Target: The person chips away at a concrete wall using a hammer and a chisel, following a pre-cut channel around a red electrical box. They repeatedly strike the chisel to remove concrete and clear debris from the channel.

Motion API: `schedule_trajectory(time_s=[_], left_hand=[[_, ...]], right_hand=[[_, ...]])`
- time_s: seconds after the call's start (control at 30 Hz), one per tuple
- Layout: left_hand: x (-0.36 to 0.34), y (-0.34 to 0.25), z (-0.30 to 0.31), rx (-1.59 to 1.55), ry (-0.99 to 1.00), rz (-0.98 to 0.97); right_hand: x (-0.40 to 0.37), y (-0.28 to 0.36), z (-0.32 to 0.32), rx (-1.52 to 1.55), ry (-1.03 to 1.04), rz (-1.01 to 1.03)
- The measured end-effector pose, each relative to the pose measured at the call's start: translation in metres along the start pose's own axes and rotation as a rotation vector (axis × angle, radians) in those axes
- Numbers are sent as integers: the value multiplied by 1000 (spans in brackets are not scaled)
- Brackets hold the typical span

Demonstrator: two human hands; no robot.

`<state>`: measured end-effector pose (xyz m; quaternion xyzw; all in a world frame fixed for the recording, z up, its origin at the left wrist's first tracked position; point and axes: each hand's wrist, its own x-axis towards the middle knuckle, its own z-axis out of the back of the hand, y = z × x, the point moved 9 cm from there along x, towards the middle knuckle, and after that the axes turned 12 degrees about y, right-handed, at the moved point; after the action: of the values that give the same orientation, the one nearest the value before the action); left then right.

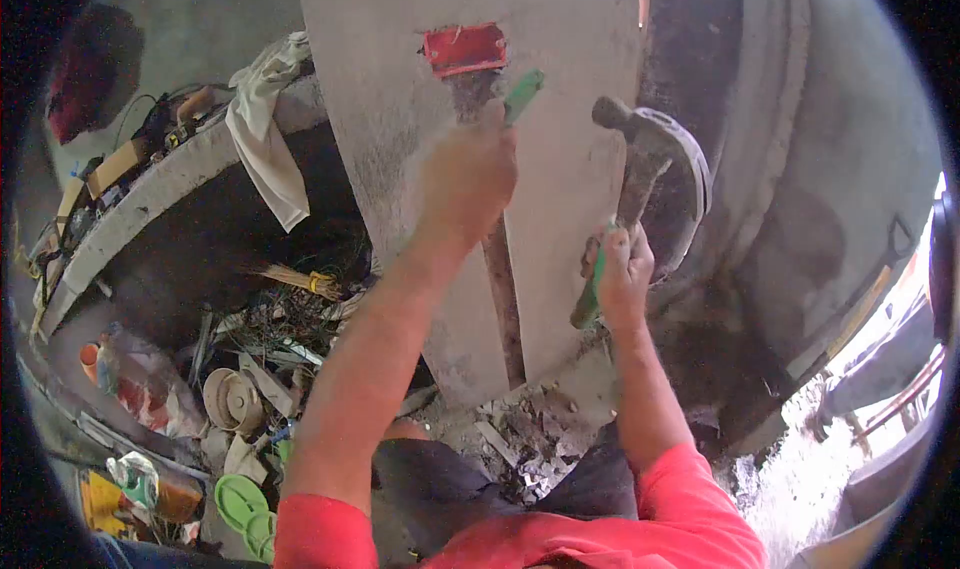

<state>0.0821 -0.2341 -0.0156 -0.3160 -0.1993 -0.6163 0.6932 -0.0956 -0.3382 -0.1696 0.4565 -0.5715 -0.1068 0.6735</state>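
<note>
A red electrical box is set in a pale wall panel, with a narrow vertical groove running down below it. My left hand, blurred, is closed in front of the groove. Out of the top of that fist sticks a short green piece; the rest of it is hidden by the fingers. Lower and to the right, my right hand grips a hammer by its green-and-dark handle, head pointing up. The hammer head overlaps the panel's right edge in this view.
A white cloth hangs over a curved ledge that bears assorted tools. Rubble lies at the panel's foot. To the left are a straw brush, a round beige container and green slippers.
</note>
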Motion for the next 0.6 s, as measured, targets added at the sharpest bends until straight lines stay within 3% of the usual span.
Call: schedule_trajectory(time_s=[0.17, 0.37, 0.43, 0.5, 0.6], left_hand=[[2, -3, -17, 75, 41, 43], [-1, -2, -22, 208, -39, 2], [0, -1, -21, 236, -85, -17], [1, 2, -21, 248, -117, 7], [1, 2, -16, 236, -55, -16]], right_hand=[[20, 5, -23, 213, -34, 65], [20, -10, -32, 185, -88, -43], [25, -1, -50, 218, -116, 32], [36, -35, -71, 71, -2, -240], [25, -29, -70, 250, -33, -247]])
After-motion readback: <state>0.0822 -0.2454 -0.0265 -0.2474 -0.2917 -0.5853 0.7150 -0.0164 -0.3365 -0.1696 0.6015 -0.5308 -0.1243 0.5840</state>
